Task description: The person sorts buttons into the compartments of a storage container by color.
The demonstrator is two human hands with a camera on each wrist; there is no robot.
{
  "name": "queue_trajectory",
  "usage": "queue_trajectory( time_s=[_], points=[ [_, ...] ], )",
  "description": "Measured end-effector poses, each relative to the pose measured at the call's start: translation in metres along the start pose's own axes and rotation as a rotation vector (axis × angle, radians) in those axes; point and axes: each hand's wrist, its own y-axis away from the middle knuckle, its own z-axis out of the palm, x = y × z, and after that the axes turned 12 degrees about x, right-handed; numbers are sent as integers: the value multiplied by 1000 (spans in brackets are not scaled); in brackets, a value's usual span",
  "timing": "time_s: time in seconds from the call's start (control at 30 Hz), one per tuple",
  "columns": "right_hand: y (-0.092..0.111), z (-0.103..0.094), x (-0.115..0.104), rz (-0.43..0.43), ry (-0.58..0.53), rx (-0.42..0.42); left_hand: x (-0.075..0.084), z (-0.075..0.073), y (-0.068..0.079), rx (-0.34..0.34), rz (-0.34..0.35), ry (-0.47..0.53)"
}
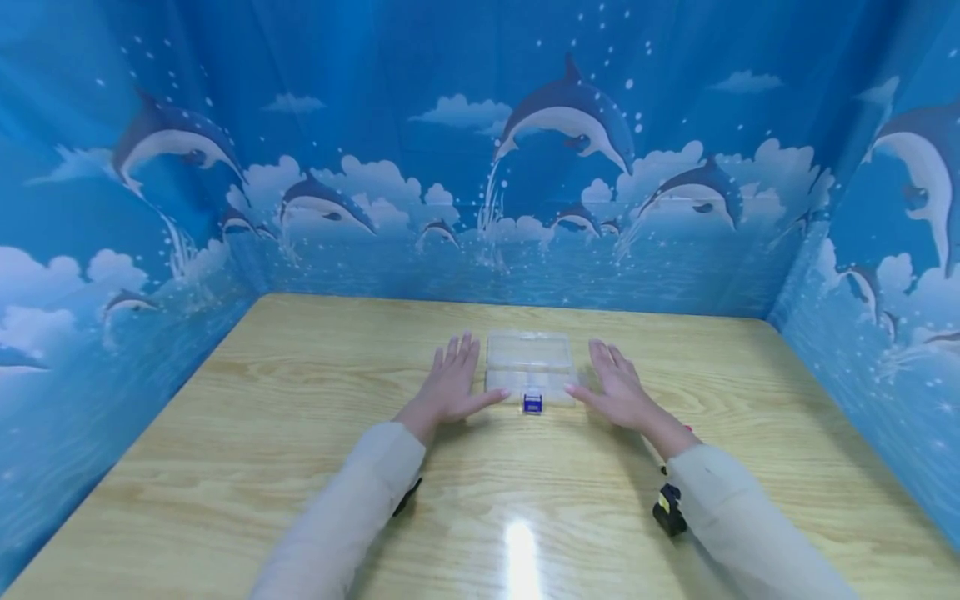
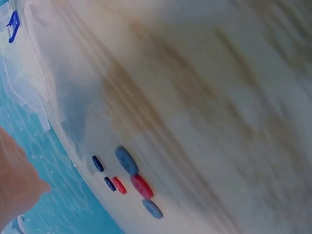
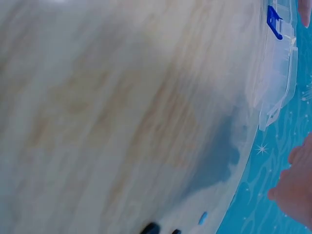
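Observation:
A clear plastic box (image 1: 529, 353) with a blue latch (image 1: 532, 404) on its near edge lies between the two hands. My left hand (image 1: 448, 390) is to its left, fingers straight and spread, the thumb pointing in over the box's near corner. On the other side my right hand (image 1: 619, 397) lies much the same way, its thumb toward the near right corner. Whether either thumb touches the box I cannot tell. Neither hand holds anything. The left wrist view shows the box (image 2: 22, 80) at its edge; the right wrist view shows it (image 3: 280, 73) beyond the table surface.
Several small oval pieces lie on the table in the left wrist view, among them a blue one (image 2: 126, 160) and a red one (image 2: 142, 186). Dark pieces (image 3: 151, 228) show in the right wrist view. A dolphin-print curtain (image 1: 480, 208) surrounds the wooden table (image 1: 300, 375).

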Motion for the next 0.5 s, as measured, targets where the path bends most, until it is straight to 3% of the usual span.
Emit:
queue_trajectory(
  time_s=[0.5],
  points=[
    [-15,11,-7,33,8,-49,7,6,-10,-41,-91,65]
  ],
)
